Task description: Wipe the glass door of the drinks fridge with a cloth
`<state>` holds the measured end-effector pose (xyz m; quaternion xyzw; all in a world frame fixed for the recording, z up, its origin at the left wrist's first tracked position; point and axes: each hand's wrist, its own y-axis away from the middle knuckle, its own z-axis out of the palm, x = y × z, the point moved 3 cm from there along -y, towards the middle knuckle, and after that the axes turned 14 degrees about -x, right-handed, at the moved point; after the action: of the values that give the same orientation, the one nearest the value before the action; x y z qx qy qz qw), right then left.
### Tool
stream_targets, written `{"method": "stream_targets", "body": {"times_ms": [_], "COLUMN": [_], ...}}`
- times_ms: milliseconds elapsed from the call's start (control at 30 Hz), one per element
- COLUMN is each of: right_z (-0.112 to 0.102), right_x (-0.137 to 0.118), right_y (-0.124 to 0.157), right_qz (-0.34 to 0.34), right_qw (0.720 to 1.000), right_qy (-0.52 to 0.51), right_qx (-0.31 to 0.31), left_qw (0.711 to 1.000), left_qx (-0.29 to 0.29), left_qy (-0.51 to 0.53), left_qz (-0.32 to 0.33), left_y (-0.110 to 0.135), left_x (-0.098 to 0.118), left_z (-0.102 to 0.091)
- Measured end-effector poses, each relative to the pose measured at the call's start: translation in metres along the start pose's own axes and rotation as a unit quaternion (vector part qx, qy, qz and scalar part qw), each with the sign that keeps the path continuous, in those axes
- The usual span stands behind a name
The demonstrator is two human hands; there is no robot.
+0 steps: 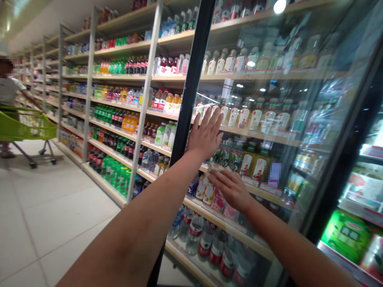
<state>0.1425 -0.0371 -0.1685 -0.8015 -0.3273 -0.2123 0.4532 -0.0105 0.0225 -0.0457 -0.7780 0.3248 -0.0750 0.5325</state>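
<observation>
A glass door [195, 75] with a dark frame stands in front of me, swung out from a lit cooler. My left hand [205, 137] lies against the glass near the frame, fingers spread and holding nothing. Lower and to the right, my right hand [231, 187] is at the glass with its fingers bent over a pale, crumpled cloth [213, 167]. Most of the cloth is hidden under the fingers. Through or reflected in the glass, rows of bottles [243, 115] with white labels appear behind both hands.
Long shelves of drinks [115, 115] run along the left into the distance. A person [10, 89] stands at far left with a yellow-green shopping cart [26, 125] on the tiled floor [68, 223]. Cooler shelves with a green pack [347, 235] are at right.
</observation>
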Motion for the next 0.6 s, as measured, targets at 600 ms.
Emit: {"method": "stream_targets", "body": {"times_ms": [600], "right_z": [-0.025], "right_x": [0.041], "right_y": [0.008], "right_qz": [0.166], "right_qw": [0.979], "right_qy": [0.02], "right_qx": [0.119], "left_qw": [0.999], "left_qx": [-0.008], "left_qy": [-0.032], "left_qz": [-0.014], "left_y": [0.0], "left_x": [0.0], "left_z": [0.001]}}
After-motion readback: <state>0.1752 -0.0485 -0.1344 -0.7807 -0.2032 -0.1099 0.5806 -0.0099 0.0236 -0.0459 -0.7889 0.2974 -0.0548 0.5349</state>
